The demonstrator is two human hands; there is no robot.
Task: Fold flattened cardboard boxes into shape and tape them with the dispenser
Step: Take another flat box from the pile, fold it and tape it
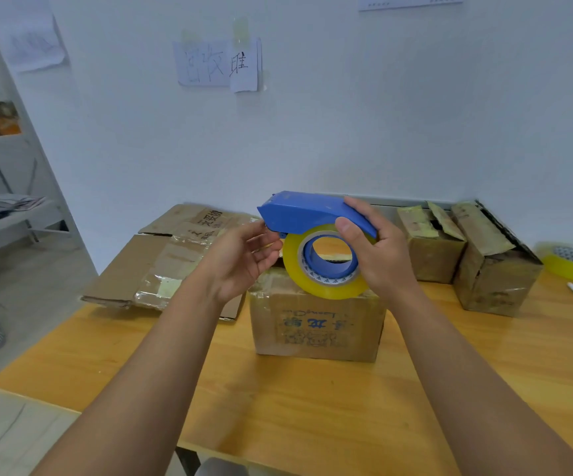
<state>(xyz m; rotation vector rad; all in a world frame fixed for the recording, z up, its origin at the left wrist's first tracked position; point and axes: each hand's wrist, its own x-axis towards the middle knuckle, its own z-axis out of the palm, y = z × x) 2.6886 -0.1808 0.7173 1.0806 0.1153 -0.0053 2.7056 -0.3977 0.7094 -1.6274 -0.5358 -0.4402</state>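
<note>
- My right hand [378, 249] grips the blue tape dispenser [309, 211], thumb curled over the yellow tape roll [326, 269], fingers wrapped round the far side.
- My left hand [244, 255] has its fingers loosely curled at the dispenser's nose; I cannot tell whether they pinch the tape end.
- The dispenser hangs above the folded box [316, 324], which stands mid-table [278, 407].
- Flattened cardboard [161, 255] lies at ten o'clock from that box.
- Two more boxes [464, 255] stand at two o'clock, with a spare tape roll [567, 262] further right.
</note>
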